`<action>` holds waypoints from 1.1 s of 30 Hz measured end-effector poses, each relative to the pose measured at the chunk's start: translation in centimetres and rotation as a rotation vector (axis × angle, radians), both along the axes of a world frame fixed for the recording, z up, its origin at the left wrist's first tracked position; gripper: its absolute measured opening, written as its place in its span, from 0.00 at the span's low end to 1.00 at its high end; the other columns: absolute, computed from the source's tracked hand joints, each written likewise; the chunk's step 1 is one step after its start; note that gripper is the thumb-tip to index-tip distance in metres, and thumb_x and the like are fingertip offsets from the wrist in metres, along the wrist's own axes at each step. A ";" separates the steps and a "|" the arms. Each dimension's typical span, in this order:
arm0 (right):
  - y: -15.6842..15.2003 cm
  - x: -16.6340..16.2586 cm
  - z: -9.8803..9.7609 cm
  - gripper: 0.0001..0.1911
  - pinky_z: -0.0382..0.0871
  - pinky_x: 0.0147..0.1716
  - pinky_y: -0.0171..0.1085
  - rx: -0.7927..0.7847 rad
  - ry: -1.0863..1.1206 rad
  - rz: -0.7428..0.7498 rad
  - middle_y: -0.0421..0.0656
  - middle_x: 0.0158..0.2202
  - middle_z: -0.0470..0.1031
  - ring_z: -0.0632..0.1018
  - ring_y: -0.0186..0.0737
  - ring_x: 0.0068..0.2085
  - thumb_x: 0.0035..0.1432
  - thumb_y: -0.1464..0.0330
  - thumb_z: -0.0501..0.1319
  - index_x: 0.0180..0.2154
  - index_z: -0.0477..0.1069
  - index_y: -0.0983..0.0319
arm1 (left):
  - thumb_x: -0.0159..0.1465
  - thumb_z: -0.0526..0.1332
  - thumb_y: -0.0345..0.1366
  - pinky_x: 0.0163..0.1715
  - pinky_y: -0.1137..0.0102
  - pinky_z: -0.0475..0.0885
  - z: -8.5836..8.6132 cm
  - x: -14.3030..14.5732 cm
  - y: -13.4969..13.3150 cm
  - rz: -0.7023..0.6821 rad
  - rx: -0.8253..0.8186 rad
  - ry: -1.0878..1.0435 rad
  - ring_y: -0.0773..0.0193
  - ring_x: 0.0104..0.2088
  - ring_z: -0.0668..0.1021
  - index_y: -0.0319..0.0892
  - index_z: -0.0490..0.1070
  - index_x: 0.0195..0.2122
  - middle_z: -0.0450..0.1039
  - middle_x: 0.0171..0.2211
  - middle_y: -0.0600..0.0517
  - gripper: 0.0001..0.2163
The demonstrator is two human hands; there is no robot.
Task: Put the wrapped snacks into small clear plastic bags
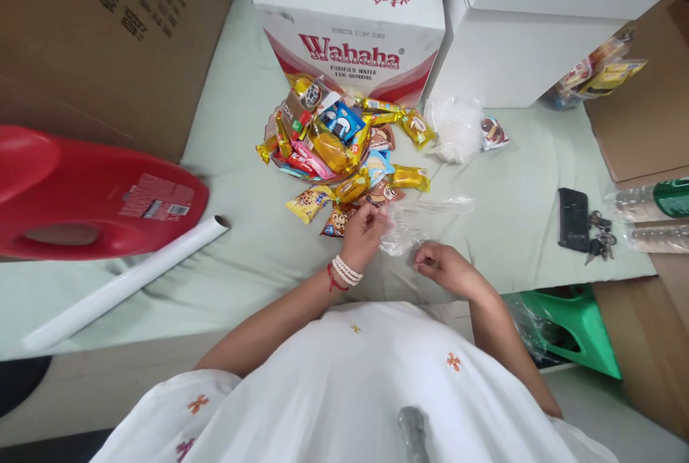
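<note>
My left hand (364, 233), with a beaded bracelet and red cord at the wrist, pinches the edge of a clear plastic bag (403, 230). The bag lies crumpled and flat on the cloth. Just right of it is my right hand (446, 267), its fingers curled in; whether they hold a bit of the bag is hidden. Beyond my left hand sits a bowl (272, 125) heaped with wrapped snacks. Several loose packets lie before it, among them a yellow cookie packet (309, 203) and a brown cookie packet (339, 221) close by my left fingers.
A white Wahaha water carton (349, 39) stands behind the bowl. Bunched white plastic bags (456, 129) lie to its right. On the left are a red jug (108, 194) and a white roll (129, 283). A black phone (573, 219) and keys (601, 237) lie at right.
</note>
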State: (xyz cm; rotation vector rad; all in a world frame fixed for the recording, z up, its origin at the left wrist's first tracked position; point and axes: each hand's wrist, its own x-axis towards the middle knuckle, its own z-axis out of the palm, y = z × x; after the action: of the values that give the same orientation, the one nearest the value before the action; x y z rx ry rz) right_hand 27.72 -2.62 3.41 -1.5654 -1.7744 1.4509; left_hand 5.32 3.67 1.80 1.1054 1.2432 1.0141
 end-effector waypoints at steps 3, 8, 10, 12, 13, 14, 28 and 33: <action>-0.3 -0.1 1.6 0.12 0.70 0.37 0.38 0.175 -0.067 -0.197 0.43 0.36 0.78 0.76 0.40 0.37 0.68 0.59 0.60 0.37 0.76 0.59 | 0.68 0.58 0.55 0.30 0.70 0.64 0.0 0.0 -0.1 -0.042 0.119 0.210 0.67 0.26 0.69 0.43 0.64 0.26 0.68 0.23 0.56 0.22; 1.4 -2.6 3.1 0.16 0.69 0.56 0.48 0.515 -0.124 -0.264 0.48 0.49 0.78 0.75 0.49 0.53 0.62 0.54 0.67 0.46 0.76 0.57 | 0.71 0.55 0.54 0.28 0.69 0.58 0.8 0.3 -1.0 -0.182 0.325 0.336 0.67 0.25 0.65 0.43 0.63 0.22 0.62 0.20 0.56 0.24; 2.5 -3.7 2.4 0.15 0.71 0.53 0.47 0.464 -0.023 -0.332 0.47 0.44 0.80 0.77 0.47 0.48 0.65 0.54 0.64 0.43 0.77 0.58 | 0.71 0.54 0.57 0.26 0.69 0.58 0.9 0.5 -1.3 -0.192 0.299 0.279 0.67 0.24 0.64 0.43 0.61 0.22 0.60 0.19 0.56 0.26; 3.3 -4.3 1.3 0.16 0.75 0.42 0.41 0.329 0.129 -0.512 0.43 0.37 0.79 0.78 0.41 0.38 0.67 0.54 0.60 0.38 0.76 0.59 | 0.71 0.52 0.61 0.25 0.70 0.58 0.7 0.4 -1.4 -0.142 0.188 0.185 0.67 0.23 0.64 0.43 0.61 0.23 0.60 0.19 0.56 0.28; 3.6 -4.5 0.8 0.16 0.74 0.35 0.38 0.255 0.202 -0.618 0.41 0.33 0.78 0.76 0.39 0.33 0.65 0.54 0.60 0.36 0.75 0.59 | 0.70 0.51 0.63 0.24 0.70 0.58 0.4 0.3 -1.5 -0.102 0.126 0.134 0.68 0.22 0.64 0.43 0.62 0.23 0.60 0.19 0.56 0.29; 3.8 -4.5 0.3 0.15 0.71 0.28 0.35 0.184 0.269 -0.714 0.39 0.30 0.76 0.74 0.36 0.29 0.62 0.54 0.62 0.34 0.73 0.59 | 0.68 0.52 0.65 0.23 0.70 0.59 0.1 0.2 -1.5 -0.053 0.067 0.083 0.68 0.22 0.65 0.43 0.62 0.23 0.61 0.19 0.56 0.29; 2.1 -3.9 0.9 0.21 0.41 0.10 0.27 -0.338 0.754 -0.865 0.29 0.20 0.61 0.53 0.23 0.14 0.48 0.56 0.74 0.33 0.67 0.59 | 0.59 0.70 0.38 0.51 0.58 0.74 -0.6 -1.9 -2.0 -0.152 0.308 0.366 0.54 0.49 0.76 0.44 0.69 0.54 0.73 0.50 0.44 0.23; 1.0 -4.4 1.9 0.22 0.44 0.11 0.26 -0.332 0.792 -0.738 0.29 0.19 0.60 0.54 0.23 0.14 0.52 0.52 0.74 0.33 0.68 0.59 | 0.59 0.69 0.39 0.46 0.60 0.75 -0.3 0.8 -0.6 -0.185 0.149 0.229 0.55 0.44 0.79 0.43 0.71 0.55 0.77 0.49 0.44 0.23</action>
State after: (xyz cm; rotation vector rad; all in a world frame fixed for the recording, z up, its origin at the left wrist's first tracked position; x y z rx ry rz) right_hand 23.34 -1.58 5.31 -1.2761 -0.4572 1.6512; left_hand 6.11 3.09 1.55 1.4573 1.2329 0.8670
